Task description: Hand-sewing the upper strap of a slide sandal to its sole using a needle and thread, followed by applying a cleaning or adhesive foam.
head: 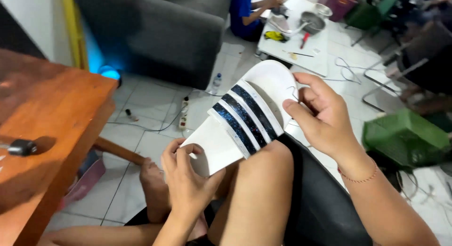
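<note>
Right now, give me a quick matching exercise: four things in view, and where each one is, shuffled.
Things:
1. white slide sandal
2. left hand
3. right hand
4. green crate

Places:
A. on the tiled floor at the right
B. gripping the sandal's near end
C. at the sandal's far end, by a thin thread
D. propped on the person's knee, dark stripes up

Pairs: 1-D, 2-B, 3-C, 4-A
</note>
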